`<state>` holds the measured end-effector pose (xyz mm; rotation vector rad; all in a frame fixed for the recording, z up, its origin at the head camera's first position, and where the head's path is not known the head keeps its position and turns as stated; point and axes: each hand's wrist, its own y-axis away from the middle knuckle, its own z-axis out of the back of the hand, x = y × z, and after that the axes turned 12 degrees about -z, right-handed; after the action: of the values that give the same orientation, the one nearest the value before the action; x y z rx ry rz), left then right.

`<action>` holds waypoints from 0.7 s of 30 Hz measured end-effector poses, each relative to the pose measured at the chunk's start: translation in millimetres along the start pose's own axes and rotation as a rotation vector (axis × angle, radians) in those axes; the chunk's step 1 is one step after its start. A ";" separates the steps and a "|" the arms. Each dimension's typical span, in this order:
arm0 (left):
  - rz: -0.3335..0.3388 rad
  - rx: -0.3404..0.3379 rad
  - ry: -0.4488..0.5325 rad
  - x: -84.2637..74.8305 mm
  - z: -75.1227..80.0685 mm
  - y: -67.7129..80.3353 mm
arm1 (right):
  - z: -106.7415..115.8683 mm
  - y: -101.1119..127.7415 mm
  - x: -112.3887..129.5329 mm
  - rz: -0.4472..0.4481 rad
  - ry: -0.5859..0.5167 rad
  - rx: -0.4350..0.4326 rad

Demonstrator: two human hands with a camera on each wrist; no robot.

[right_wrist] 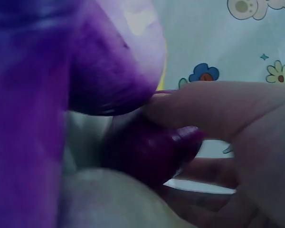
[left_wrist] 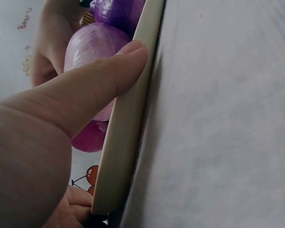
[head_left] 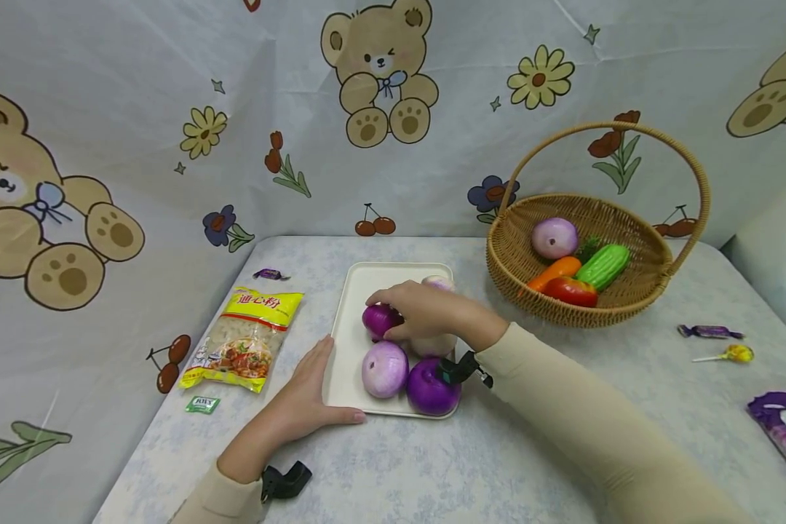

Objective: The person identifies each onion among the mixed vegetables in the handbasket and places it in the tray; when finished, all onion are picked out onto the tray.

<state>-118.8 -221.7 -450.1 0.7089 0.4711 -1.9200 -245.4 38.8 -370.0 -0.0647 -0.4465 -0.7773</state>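
One tray (head_left: pixel 354 306), five onions on it (head_left: pixel 384 369), one basket (head_left: pixel 629 309) with one onion (head_left: pixel 554 238), one carrot (head_left: pixel 553 271), one cucumber (head_left: pixel 602 266), one tomato (head_left: pixel 571 292), one noodle bag (head_left: pixel 245 339), two wrapped candies (head_left: pixel 709 332), one lollipop (head_left: pixel 733 354), two hands (head_left: pixel 308 400)

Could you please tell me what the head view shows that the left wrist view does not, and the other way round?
Only the head view shows the wicker basket of vegetables, the yellow food packet, the sweets and the right hand gripping a dark purple onion. Only the left wrist view shows the left thumb pressed along the tray's rim from close up. Both show the cream tray with its purple onions and the left hand against its edge.
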 end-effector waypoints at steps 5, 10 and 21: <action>-0.007 0.001 -0.001 -1.6 1.3 -0.6 | 0.7 3.0 0.0 0.021 0.002 0.002; -0.009 -0.003 -0.004 -1.3 1.7 0.3 | 8.5 9.7 -1.2 0.031 -0.022 -0.020; -0.011 -0.012 0.005 -0.9 -0.1 0.4 | 67.8 42.7 -25.8 -0.047 -0.087 -0.214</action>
<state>-118.1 -221.2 -449.6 0.7050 0.4902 -1.9242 -256.7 101.3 -314.8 -0.2890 -0.4474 -0.8689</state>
